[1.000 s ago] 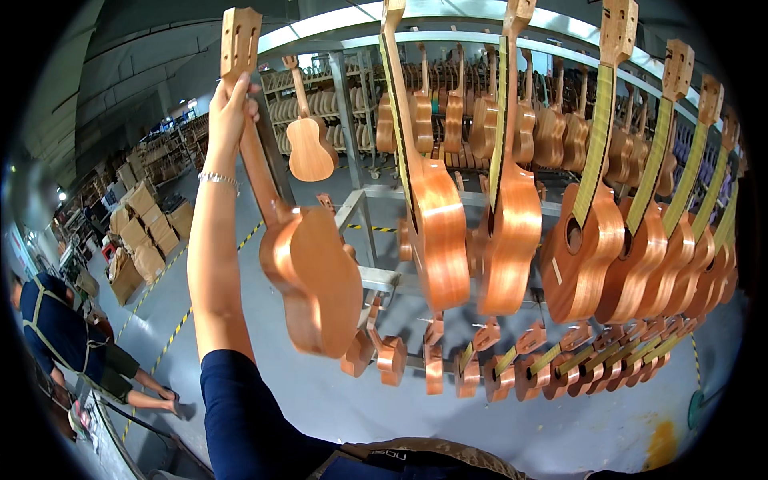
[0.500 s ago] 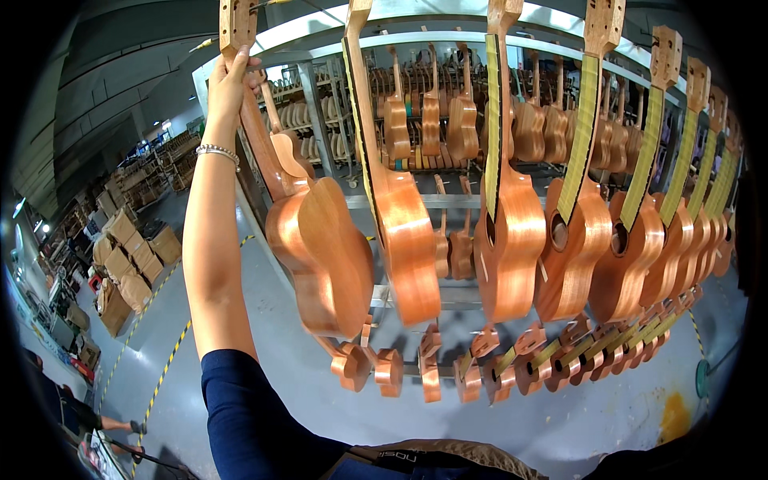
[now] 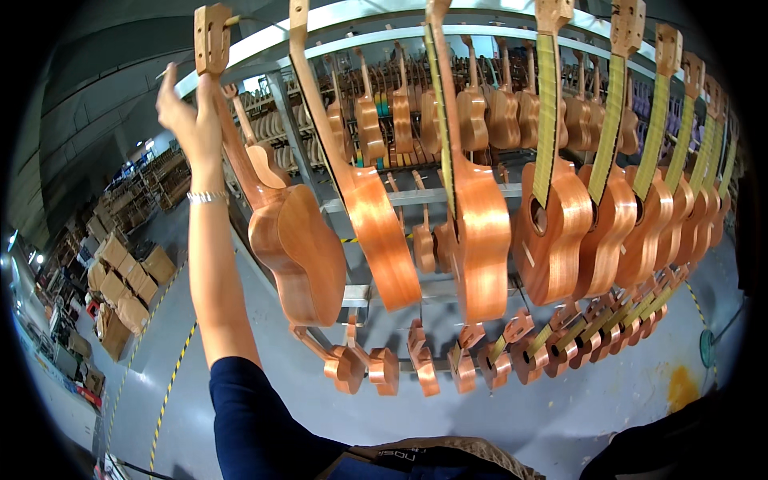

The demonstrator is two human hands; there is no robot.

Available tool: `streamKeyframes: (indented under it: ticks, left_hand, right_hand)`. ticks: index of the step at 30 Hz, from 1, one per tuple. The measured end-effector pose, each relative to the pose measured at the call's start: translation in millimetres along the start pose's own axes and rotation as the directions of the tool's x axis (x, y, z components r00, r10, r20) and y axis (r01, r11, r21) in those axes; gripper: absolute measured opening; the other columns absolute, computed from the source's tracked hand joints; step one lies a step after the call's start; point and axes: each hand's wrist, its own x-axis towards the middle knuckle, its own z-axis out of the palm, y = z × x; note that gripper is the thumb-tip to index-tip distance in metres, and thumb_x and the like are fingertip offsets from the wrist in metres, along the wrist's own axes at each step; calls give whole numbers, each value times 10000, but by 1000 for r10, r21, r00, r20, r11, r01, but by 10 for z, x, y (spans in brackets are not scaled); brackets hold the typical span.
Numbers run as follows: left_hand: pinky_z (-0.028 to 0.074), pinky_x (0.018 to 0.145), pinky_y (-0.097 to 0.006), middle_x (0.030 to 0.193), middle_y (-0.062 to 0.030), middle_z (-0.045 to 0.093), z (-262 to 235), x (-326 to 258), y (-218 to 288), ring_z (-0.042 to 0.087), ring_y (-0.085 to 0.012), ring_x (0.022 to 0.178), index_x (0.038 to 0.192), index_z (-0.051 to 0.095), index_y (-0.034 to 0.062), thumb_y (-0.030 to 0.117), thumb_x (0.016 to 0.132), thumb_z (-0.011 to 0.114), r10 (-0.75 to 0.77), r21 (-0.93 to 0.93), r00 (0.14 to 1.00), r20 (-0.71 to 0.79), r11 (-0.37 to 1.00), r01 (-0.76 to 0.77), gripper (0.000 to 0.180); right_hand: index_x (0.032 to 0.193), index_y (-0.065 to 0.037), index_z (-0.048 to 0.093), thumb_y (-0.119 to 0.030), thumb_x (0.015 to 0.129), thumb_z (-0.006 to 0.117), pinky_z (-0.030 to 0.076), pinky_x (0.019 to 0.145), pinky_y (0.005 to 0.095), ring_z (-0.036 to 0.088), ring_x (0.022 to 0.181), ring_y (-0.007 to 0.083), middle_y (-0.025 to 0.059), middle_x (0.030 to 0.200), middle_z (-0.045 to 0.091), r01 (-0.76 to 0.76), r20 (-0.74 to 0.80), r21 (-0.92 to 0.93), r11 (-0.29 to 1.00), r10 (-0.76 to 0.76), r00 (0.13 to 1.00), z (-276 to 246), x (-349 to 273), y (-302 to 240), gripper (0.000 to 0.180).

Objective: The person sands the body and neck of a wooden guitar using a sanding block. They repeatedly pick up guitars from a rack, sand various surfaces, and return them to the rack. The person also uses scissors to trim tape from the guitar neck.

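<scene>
Ukulele [image 3: 292, 244] on the far left of the hanging row is the one I am handling, and only the head view is giving me anything to go on. My left hand [image 3: 192, 120] is reaching up overhead and closing around the neck just below the headstock [image 3: 212, 36], fingers wrapped on the wood, a bracelet [image 3: 206, 196] showing at the wrist. The body is hanging down beside my raised forearm, tilted so its back is facing me, left of the next instrument on the overhead rail [image 3: 448, 20]. My right hand is not showing anywhere in the picture, so I cannot tell whether it is open or closed.

I am judging this instrument as light and stiff: thin wooden shell, hollow, with a glossy orange-brown finish that is looking slick and easy to mark. The neck is the sensible place to be gripping, since it is solid and narrow enough to close the fingers round; the rounded body would be sliding in the palm and showing fingerprints. Swinging is the thing I am watching, because the neighbouring ukuleles [image 3: 480, 216] are hanging just beside it and a knock could dent either one.

Below the rail, a second, lower row of instruments [image 3: 448, 360] is hanging above the grey floor [image 3: 624, 400].
</scene>
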Motion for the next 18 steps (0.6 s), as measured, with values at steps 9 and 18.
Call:
streamKeyframes:
  ticks: [9,18]
  left_hand:
    - [484,717,-305,847,-93,607,746,-533,943,623,-169,710,1211,435,-43,391,923,446,-327,-510,656,680,432,744,521]
    - [337,384,-224,621,-23,488,58,-166,906,429,-99,442,1053,533,-4,439,896,439,-594,-626,592,544,182,758,479]
  right_hand:
    - [961,1,626,-205,837,548,499,536,327,622,601,183,94,705,643,-93,-30,49,995,94,995,-103,3,334,253]
    - [949,2,629,-205,836,545,511,550,336,641,619,195,102,724,658,-234,-36,103,967,239,970,-334,-117,1487,250]
